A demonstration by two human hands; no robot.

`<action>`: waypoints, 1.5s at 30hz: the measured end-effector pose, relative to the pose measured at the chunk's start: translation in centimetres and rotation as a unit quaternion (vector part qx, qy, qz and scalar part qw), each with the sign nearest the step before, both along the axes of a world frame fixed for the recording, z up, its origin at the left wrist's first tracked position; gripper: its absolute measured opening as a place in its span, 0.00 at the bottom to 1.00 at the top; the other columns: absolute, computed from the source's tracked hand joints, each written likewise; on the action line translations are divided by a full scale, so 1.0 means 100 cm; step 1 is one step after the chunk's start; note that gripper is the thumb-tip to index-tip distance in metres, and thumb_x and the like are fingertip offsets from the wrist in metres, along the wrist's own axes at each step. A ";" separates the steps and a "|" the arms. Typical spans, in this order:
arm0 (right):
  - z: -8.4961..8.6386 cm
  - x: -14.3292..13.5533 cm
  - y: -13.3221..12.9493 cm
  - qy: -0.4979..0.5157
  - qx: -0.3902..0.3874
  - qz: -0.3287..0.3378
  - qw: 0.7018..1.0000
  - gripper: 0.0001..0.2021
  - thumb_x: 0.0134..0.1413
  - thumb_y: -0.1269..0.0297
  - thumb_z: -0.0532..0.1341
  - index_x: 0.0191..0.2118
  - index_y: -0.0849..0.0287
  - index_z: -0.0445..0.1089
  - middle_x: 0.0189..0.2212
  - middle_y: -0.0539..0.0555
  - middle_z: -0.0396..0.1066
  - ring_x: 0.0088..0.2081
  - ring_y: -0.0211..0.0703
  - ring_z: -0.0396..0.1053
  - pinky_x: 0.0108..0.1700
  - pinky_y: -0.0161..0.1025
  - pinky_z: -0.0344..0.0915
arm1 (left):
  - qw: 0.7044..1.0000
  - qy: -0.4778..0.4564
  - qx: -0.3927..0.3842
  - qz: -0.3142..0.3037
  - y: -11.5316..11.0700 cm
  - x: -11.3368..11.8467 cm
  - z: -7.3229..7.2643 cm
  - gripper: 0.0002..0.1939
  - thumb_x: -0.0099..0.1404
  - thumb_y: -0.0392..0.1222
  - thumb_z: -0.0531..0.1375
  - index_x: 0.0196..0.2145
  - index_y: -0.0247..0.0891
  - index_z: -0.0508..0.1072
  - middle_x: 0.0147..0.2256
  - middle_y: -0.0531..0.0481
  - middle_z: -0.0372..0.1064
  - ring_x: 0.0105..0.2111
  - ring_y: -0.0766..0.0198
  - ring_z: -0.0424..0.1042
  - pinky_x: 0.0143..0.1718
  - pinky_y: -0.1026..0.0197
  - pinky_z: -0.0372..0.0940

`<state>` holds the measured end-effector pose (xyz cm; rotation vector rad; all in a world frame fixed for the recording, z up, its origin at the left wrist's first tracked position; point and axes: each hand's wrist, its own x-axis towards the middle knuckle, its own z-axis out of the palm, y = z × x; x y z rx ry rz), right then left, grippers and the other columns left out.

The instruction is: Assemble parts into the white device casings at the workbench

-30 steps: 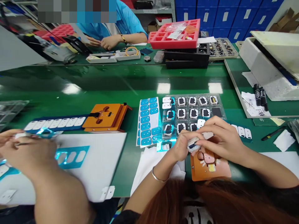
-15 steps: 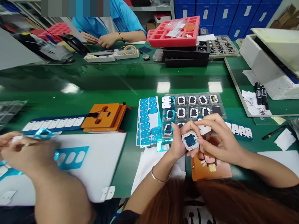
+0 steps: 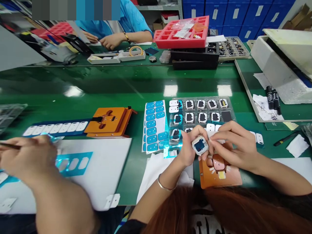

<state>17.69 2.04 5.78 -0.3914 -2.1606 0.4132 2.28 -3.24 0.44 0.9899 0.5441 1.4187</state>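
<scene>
My left hand [image 3: 191,146], with a bangle at the wrist, grips a white-framed watch part [image 3: 200,145] with a dark square centre. Just right of it, my right hand [image 3: 234,146] has its thumb and index finger pinched together; what lies between the fingertips is too small to make out. Beneath my right hand lies an orange fixture [image 3: 221,178] with a pink piece [image 3: 218,162] in it. Behind my hands is a clear tray [image 3: 231,104] holding rows of similar white-framed parts. A dark strip with white labels [image 3: 259,138] is partly hidden behind my right hand.
Blue sticker sheets [image 3: 152,130] and a white cloth [image 3: 151,175] lie left of my hands. A co-worker's hand [image 3: 29,156] works over a white board [image 3: 104,175], near another orange fixture [image 3: 109,120]. Across the table, another person sits beside a red tray [image 3: 181,42].
My right hand has moved slightly right, away from the watch part. The part has shifted slightly right and up in my left hand. The co-worker's hand at left has moved.
</scene>
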 end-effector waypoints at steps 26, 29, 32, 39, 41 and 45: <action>-0.015 -0.008 -0.001 -0.137 0.162 -0.075 0.974 0.12 0.58 0.74 0.52 0.26 0.63 0.68 0.24 0.53 0.62 0.28 0.42 0.56 0.29 0.39 0.56 | 0.859 0.393 0.185 0.270 0.001 0.003 -0.013 0.28 0.71 0.66 0.33 0.35 0.41 0.57 0.19 0.60 0.47 0.14 0.69 0.48 0.16 0.63 0.45; -0.016 -0.008 -0.002 -0.138 0.161 -0.087 0.973 0.12 0.57 0.75 0.52 0.26 0.62 0.68 0.24 0.53 0.61 0.28 0.41 0.55 0.28 0.39 0.55 | 0.852 0.403 0.188 0.277 0.002 0.003 -0.015 0.28 0.71 0.65 0.32 0.36 0.41 0.57 0.19 0.60 0.48 0.14 0.69 0.49 0.16 0.64 0.46; -0.017 -0.009 -0.004 -0.132 0.164 -0.099 0.973 0.12 0.58 0.74 0.52 0.25 0.62 0.67 0.24 0.52 0.60 0.28 0.41 0.54 0.27 0.39 0.53 | 0.837 0.421 0.198 0.287 0.001 0.003 -0.017 0.25 0.72 0.63 0.36 0.38 0.41 0.59 0.20 0.59 0.52 0.14 0.68 0.53 0.17 0.64 0.47; -0.019 -0.011 -0.007 -0.112 0.180 -0.115 0.971 0.13 0.58 0.75 0.51 0.24 0.61 0.67 0.22 0.51 0.59 0.26 0.41 0.54 0.25 0.39 0.51 | 0.799 0.448 0.204 0.346 -0.003 0.001 -0.023 0.25 0.71 0.63 0.41 0.41 0.40 0.64 0.27 0.51 0.65 0.20 0.64 0.63 0.20 0.62 0.54; -0.020 -0.011 -0.007 -0.106 0.181 -0.118 0.971 0.14 0.58 0.75 0.51 0.23 0.61 0.66 0.22 0.51 0.59 0.26 0.41 0.54 0.25 0.39 0.52 | 0.796 0.448 0.197 0.356 -0.004 0.001 -0.024 0.27 0.70 0.64 0.41 0.40 0.39 0.65 0.28 0.50 0.66 0.20 0.63 0.64 0.20 0.62 0.54; -0.019 -0.011 -0.006 -0.096 0.178 -0.114 0.973 0.14 0.57 0.75 0.52 0.22 0.60 0.65 0.21 0.50 0.59 0.25 0.40 0.54 0.24 0.38 0.53 | 0.802 0.434 0.180 0.369 -0.004 0.003 -0.023 0.27 0.71 0.63 0.40 0.38 0.40 0.65 0.24 0.52 0.66 0.18 0.65 0.63 0.18 0.63 0.55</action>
